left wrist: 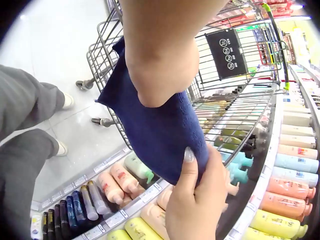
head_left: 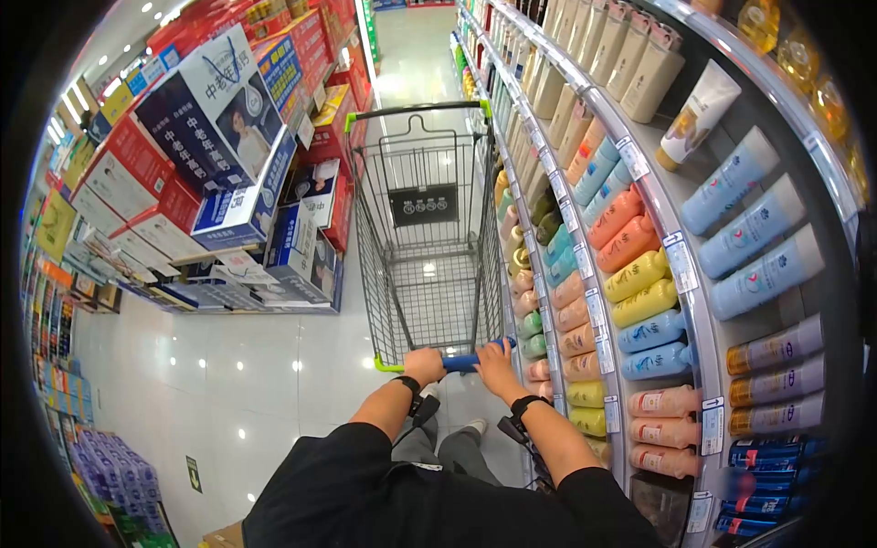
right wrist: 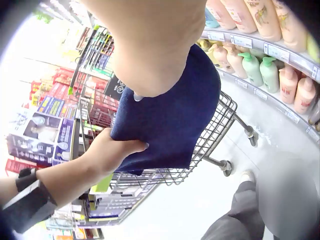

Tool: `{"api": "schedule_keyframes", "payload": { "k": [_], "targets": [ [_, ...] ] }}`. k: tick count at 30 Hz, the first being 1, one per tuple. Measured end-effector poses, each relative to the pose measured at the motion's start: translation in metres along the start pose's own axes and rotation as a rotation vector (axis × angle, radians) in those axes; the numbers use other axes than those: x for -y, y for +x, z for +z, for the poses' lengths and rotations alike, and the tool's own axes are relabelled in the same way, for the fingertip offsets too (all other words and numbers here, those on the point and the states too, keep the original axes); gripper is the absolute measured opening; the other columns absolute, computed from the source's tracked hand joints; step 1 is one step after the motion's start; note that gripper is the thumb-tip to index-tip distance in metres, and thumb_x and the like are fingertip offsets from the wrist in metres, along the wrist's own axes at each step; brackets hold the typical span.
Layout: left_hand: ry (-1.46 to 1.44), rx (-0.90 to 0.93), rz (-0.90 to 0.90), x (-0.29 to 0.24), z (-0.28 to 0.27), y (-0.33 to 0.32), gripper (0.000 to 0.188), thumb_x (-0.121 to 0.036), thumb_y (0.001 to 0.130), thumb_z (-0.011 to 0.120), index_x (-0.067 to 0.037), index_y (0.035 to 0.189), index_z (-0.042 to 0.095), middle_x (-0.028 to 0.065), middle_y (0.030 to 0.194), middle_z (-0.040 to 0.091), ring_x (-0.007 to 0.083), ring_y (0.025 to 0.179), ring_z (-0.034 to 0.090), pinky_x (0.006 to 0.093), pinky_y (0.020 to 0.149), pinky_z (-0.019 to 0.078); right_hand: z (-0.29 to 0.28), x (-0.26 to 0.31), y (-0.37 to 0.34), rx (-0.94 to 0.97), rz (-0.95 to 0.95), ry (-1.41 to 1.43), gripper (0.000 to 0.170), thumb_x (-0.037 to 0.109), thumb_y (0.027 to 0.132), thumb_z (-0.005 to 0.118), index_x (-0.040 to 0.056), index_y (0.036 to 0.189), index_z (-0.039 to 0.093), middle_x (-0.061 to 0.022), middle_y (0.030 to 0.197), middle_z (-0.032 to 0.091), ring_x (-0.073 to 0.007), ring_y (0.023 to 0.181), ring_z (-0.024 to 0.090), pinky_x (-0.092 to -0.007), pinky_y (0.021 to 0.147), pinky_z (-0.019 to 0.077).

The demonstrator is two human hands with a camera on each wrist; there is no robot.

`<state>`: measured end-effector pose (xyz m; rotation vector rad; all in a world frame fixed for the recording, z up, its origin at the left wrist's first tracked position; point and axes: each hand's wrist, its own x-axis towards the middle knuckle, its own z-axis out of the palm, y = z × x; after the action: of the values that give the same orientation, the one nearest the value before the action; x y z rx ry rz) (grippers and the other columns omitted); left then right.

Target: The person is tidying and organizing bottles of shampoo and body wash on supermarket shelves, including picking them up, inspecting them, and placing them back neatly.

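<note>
A wire shopping cart (head_left: 429, 247) with bright green corners stands in front of me. Dark blue cloth (left wrist: 150, 130) covers its handle and hangs over as a broad flap in both wrist views. My left hand (head_left: 425, 365) grips the left part of the covered handle, its thumb lying over the cloth in the right wrist view. Toward the other end, my right hand (head_left: 496, 367) holds it too, thumb on top in the left wrist view. The handle bar itself is hidden beneath the cloth. A black sign (head_left: 424, 205) hangs inside the basket, whose wire floor shows bare.
Close on the right runs a shelf (head_left: 630, 164) of pump bottles (head_left: 653, 356) and tubes (head_left: 754, 224). On the left, stacked gift boxes (head_left: 228, 119) line the aisle. Purple packs (head_left: 114, 470) stand lower left. Shiny tile floor (head_left: 247, 365) stretches between.
</note>
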<state>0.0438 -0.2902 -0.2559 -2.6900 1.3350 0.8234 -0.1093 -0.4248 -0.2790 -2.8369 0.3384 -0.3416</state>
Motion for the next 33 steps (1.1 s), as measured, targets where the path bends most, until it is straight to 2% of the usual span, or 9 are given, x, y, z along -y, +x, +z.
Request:
{"api": "schedule_keyframes", "payload": {
  "k": [4, 12, 16, 18, 22, 23, 27, 30, 33],
  "targets": [
    [-0.082, 0.04, -0.029, -0.005, -0.008, 0.017, 0.03, -0.031, 0.068, 0.062, -0.011, 0.089, 0.068, 0.0113, 0.085, 0.067, 0.0281, 0.08, 0.066, 0.0391, 0.07, 0.0522, -0.001, -0.007, 0.01, 0.028, 0.068, 0.009, 0.046, 0.019, 0.075, 0.065, 0.0053, 0.116, 0.05, -0.0093, 0.107, 0.053, -0.0269, 0.114, 0.043, -0.0553, 0.104, 0.0129],
    [-0.115, 0.235, -0.01, 0.01, -0.013, 0.041, 0.033, -0.032, 0.074, 0.062, -0.009, 0.098, 0.064, 0.0122, 0.096, 0.066, 0.0297, 0.087, 0.064, 0.0407, 0.073, 0.0514, -0.012, -0.008, 0.034, 0.352, 0.222, 0.002, 0.053, 0.027, 0.081, 0.06, 0.0119, 0.127, 0.04, -0.0096, 0.131, 0.039, -0.0283, 0.125, 0.032, -0.0639, 0.099, 0.0171],
    [-0.103, 0.275, 0.039, 0.027, -0.011, 0.041, 0.034, -0.035, 0.079, 0.061, -0.007, 0.098, 0.063, 0.0142, 0.095, 0.065, 0.0306, 0.088, 0.064, 0.042, 0.074, 0.0516, -0.002, 0.015, 0.032, 0.248, 0.292, -0.055, 0.043, 0.017, 0.084, 0.053, 0.0082, 0.125, 0.043, -0.0109, 0.13, 0.042, -0.0258, 0.125, 0.035, -0.0598, 0.099, 0.0255],
    [-0.092, 0.054, 0.107, 0.041, 0.003, 0.037, 0.027, -0.022, 0.074, 0.062, -0.005, 0.095, 0.064, 0.0159, 0.091, 0.066, 0.0327, 0.085, 0.064, 0.0418, 0.073, 0.0519, -0.006, 0.025, 0.029, 0.144, 0.223, -0.216, 0.04, 0.012, 0.082, 0.047, 0.0069, 0.122, 0.047, -0.0089, 0.123, 0.05, -0.0225, 0.118, 0.043, -0.0477, 0.091, 0.036],
    [-0.032, 0.129, 0.173, 0.054, -0.003, 0.032, 0.059, -0.035, 0.08, 0.061, -0.005, 0.126, 0.04, 0.0201, 0.109, 0.057, 0.0364, 0.095, 0.06, 0.0436, 0.079, 0.0496, 0.002, 0.031, 0.018, -0.059, 0.122, -0.396, 0.04, 0.013, 0.08, 0.047, 0.0068, 0.12, 0.049, -0.0063, 0.117, 0.055, -0.0186, 0.113, 0.049, -0.0363, 0.08, 0.0394],
    [0.006, 0.151, 0.167, 0.054, -0.002, 0.032, 0.076, -0.04, 0.081, 0.061, -0.008, 0.137, 0.021, 0.021, 0.117, 0.051, 0.0376, 0.101, 0.057, 0.0456, 0.08, 0.0483, 0.005, 0.03, 0.016, -0.09, 0.115, -0.392, 0.04, 0.013, 0.08, 0.047, 0.007, 0.12, 0.049, -0.0062, 0.118, 0.054, -0.0183, 0.113, 0.049, -0.0363, 0.081, 0.0393],
    [0.065, 0.194, 0.196, 0.046, -0.002, 0.037, 0.081, -0.043, 0.081, 0.06, -0.009, 0.14, 0.018, 0.0226, 0.121, 0.048, 0.0397, 0.108, 0.052, 0.0526, 0.085, 0.0434, 0.001, 0.031, 0.006, -0.046, 0.2, -0.405, 0.044, 0.014, 0.08, 0.048, 0.0069, 0.124, 0.047, -0.007, 0.128, 0.048, -0.0173, 0.122, 0.042, -0.0366, 0.087, 0.0379],
    [0.173, 0.083, 0.301, 0.017, -0.024, 0.022, 0.081, -0.043, 0.08, 0.06, -0.009, 0.14, 0.017, 0.0237, 0.124, 0.045, 0.0415, 0.113, 0.046, 0.054, 0.089, 0.0402, -0.005, 0.037, -0.002, -0.01, 0.313, -0.326, 0.052, 0.015, 0.077, 0.052, 0.0045, 0.128, 0.043, -0.0134, 0.137, 0.037, -0.0261, 0.129, 0.032, -0.0418, 0.097, 0.0334],
    [-0.095, -0.152, 0.809, -0.023, -0.07, 0.028, 0.069, -0.032, 0.08, 0.063, 0.0, 0.132, 0.03, 0.03, 0.124, 0.042, 0.0419, 0.116, 0.043, 0.0443, 0.096, 0.0383, -0.026, 0.054, -0.027, -0.056, 0.467, -0.231, 0.055, 0.015, 0.075, 0.053, 0.001, 0.128, 0.042, -0.0229, 0.137, 0.031, -0.0376, 0.128, 0.029, -0.0441, 0.098, 0.033]
  ]
}}
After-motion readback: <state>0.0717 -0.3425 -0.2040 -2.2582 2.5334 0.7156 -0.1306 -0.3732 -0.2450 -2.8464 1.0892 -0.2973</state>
